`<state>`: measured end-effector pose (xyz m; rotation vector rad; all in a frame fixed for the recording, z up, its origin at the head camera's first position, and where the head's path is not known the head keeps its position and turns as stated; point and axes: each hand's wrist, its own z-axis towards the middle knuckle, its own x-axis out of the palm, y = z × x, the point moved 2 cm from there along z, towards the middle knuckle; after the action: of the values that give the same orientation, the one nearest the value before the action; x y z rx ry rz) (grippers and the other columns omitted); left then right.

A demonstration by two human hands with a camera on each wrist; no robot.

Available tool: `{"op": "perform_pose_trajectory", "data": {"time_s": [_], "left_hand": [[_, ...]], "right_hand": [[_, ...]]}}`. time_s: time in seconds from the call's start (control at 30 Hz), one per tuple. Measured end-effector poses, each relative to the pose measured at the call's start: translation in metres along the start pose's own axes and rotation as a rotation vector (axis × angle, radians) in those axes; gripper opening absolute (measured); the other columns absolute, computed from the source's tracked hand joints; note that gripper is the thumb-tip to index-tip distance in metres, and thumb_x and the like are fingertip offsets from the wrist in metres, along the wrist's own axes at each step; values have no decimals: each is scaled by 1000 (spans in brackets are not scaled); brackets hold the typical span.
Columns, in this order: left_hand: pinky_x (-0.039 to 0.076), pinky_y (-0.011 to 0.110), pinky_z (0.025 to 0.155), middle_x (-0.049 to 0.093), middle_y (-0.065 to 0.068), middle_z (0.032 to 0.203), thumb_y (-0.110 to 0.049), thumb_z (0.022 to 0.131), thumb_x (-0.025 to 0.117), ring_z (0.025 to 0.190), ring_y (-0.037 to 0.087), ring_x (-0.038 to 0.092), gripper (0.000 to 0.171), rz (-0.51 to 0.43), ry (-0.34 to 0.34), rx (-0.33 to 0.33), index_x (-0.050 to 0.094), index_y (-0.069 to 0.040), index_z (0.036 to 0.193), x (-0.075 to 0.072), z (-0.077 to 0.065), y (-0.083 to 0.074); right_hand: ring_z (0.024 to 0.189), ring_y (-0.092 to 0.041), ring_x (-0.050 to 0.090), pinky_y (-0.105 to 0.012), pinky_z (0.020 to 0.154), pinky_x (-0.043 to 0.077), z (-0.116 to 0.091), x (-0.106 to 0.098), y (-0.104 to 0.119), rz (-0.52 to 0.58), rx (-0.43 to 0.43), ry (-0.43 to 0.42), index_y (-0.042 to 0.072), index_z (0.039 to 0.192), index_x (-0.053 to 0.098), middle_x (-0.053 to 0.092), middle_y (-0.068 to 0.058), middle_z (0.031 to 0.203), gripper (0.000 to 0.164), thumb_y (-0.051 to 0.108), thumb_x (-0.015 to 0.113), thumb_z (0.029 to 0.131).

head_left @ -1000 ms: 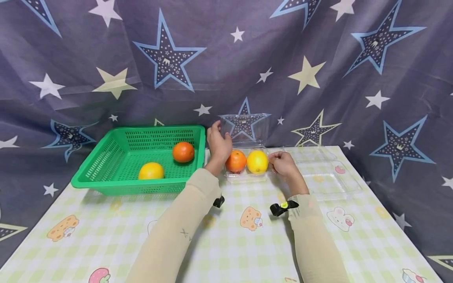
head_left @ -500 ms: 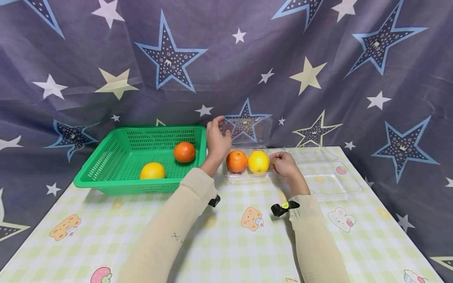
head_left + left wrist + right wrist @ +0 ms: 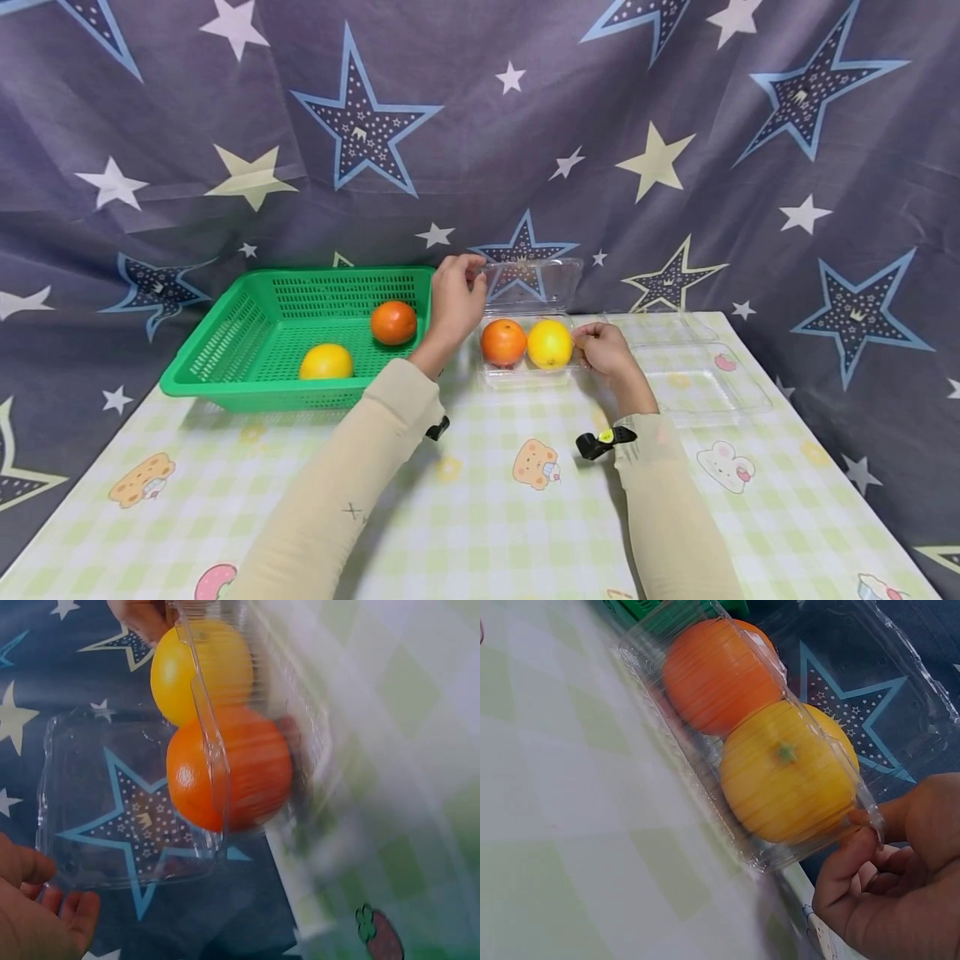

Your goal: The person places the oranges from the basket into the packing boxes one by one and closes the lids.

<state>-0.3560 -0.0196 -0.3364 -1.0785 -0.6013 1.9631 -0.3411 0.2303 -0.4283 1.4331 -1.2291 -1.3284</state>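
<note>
A clear plastic clamshell container (image 3: 525, 379) holds an orange (image 3: 503, 342) and a yellow round citrus fruit (image 3: 550, 344) side by side. Its lid (image 3: 551, 283) stands raised at the back, leaning slightly forward. At the lid's left upper corner is my left hand (image 3: 456, 304); in the left wrist view the corner (image 3: 51, 883) lies between thumb and fingers. My right hand (image 3: 606, 348) pinches the container's right rim between thumb and index finger, beside the yellow fruit, as the right wrist view shows (image 3: 900, 870).
A green plastic basket (image 3: 202, 375) at left holds another orange (image 3: 393, 322) and another yellow fruit (image 3: 326, 362). A second clear container (image 3: 705, 387) lies open on the right of the checked tablecloth (image 3: 480, 533). Behind the table hangs a star-patterned curtain (image 3: 480, 125).
The lid's upper edge has tipped forward and down, with my left hand staying at its corner. My left forearm has swung left. The right hand keeps its hold on the rim.
</note>
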Motion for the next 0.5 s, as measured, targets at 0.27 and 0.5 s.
{"op": "perform_pose_trajectory", "data": {"time_s": [0.27,0.5], "left_hand": [[53,36,83,66,13,102,-4,98,63,92,26,61,18,146,59,120,71,-1,114,-7,-4,-2],[52,42,92,67,14,107,-3,99,61,100,31,62,19,245,110,245,70,-1,115,-10,-11,-2]], "right_hand": [[58,-12,44,-25,53,40,3,-2,-1,-64,-6,-21,-6,118,59,54,-13,86,23,11,49,107],[71,-22,58,-34,65,48,-2,-7,13,-406,-79,-81,0,117,64,63,-14,92,27,22,55,104]]}}
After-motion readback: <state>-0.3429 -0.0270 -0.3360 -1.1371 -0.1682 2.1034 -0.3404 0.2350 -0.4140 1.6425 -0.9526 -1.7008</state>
